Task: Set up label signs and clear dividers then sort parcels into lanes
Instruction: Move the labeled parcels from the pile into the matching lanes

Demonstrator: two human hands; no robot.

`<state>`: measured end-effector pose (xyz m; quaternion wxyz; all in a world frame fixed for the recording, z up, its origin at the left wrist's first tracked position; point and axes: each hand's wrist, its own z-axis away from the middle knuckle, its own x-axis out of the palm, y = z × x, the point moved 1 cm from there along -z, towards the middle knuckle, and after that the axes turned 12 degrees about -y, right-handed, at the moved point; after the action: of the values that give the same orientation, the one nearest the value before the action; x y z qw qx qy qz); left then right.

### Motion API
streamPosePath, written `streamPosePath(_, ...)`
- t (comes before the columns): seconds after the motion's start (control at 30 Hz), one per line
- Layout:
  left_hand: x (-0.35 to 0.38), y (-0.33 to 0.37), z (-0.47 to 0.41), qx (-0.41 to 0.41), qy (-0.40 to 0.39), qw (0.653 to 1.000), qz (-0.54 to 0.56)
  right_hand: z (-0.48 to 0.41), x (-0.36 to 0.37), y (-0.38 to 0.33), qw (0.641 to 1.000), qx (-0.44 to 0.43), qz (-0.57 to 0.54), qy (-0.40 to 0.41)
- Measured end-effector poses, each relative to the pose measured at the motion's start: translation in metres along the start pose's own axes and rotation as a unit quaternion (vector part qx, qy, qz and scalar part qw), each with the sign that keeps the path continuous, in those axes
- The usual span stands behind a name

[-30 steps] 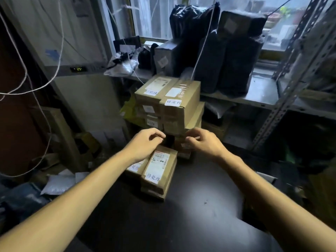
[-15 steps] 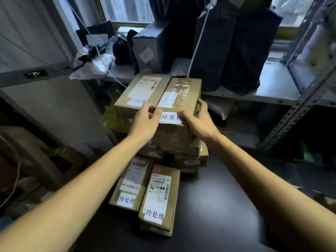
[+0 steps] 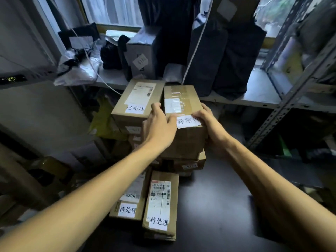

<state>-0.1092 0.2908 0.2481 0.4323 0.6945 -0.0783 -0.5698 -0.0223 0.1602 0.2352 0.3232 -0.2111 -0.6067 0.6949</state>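
Observation:
A taped cardboard parcel (image 3: 183, 99) tops the right stack, with a white label sign (image 3: 187, 122) at its near edge. My left hand (image 3: 160, 128) clasps its left side and my right hand (image 3: 209, 120) its right side, fingers touching the label. Beside it on the left stack lies another parcel (image 3: 138, 100) with its own label sign. Two flat parcels (image 3: 161, 204) (image 3: 131, 200) with label signs lie side by side on the dark table (image 3: 218, 206) nearer to me.
Behind the stacks runs a grey shelf (image 3: 258, 95) loaded with dark bagged packages (image 3: 227, 57) and a grey box (image 3: 141, 55). A perforated metal rack upright (image 3: 283, 106) stands at the right. Cartons and bags crowd the floor at the left.
Both hands rose from the low parcels on the table to the top parcel of the right stack and closed on its sides. The view moved closer and tilted down.

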Motion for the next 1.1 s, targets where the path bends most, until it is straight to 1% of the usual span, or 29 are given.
streamPosePath(0.07, -0.001, 0.009, 0.002, 0.011, -0.016, 1.0, -0.016, 0.012, -0.003, -0.008, 0.999, -0.002, -0.027, -0.028)
streamPosePath(0.13, -0.002, 0.015, 0.004, 0.019, -0.044, 0.998, -0.035, 0.026, -0.007, -0.009, 0.999, -0.002, -0.032, -0.03)
streamPosePath(0.23, 0.0, 0.022, 0.01, 0.044, -0.075, 0.995, -0.052, 0.049, -0.016, -0.006, 1.0, 0.008, -0.02, 0.017)
streamPosePath(0.33, 0.006, 0.038, 0.018, 0.092, -0.11, 0.988, -0.058, 0.079, -0.029, -0.002, 0.996, 0.013, -0.066, 0.061)
streamPosePath(0.4, 0.013, 0.051, 0.026, 0.119, -0.124, 0.984, -0.048, 0.1, -0.037, -0.006, 0.993, 0.012, -0.088, 0.076)
streamPosePath(0.47, 0.025, 0.067, 0.035, 0.137, -0.147, 0.979, -0.022, 0.125, -0.049, -0.013, 0.991, -0.009, -0.095, 0.099)
streamPosePath(0.5, 0.034, 0.076, 0.04, 0.138, -0.171, 0.975, 0.005, 0.139, -0.056, -0.016, 0.988, -0.022, -0.095, 0.119)
streamPosePath(0.6, 0.065, 0.102, 0.055, 0.112, -0.25, 0.956, 0.104, 0.18, -0.074, -0.022, 0.978, -0.043, -0.099, 0.179)
streamPosePath(0.7, 0.094, 0.132, 0.077, 0.106, -0.292, 0.94, 0.141, 0.221, -0.091, -0.02, 0.971, -0.057, -0.092, 0.215)
streamPosePath(0.8, 0.116, 0.159, 0.103, 0.129, -0.313, 0.927, 0.165, 0.257, -0.107, -0.017, 0.963, -0.069, -0.078, 0.25)
streamPosePath(0.93, 0.143, 0.19, 0.137, 0.157, -0.317, 0.92, 0.169, 0.303, -0.132, -0.008, 0.954, -0.073, -0.105, 0.272)
streamPosePath(1.1, 0.175, 0.227, 0.181, 0.175, -0.293, 0.922, 0.185, 0.357, -0.167, -0.006, 0.957, -0.072, -0.095, 0.264)
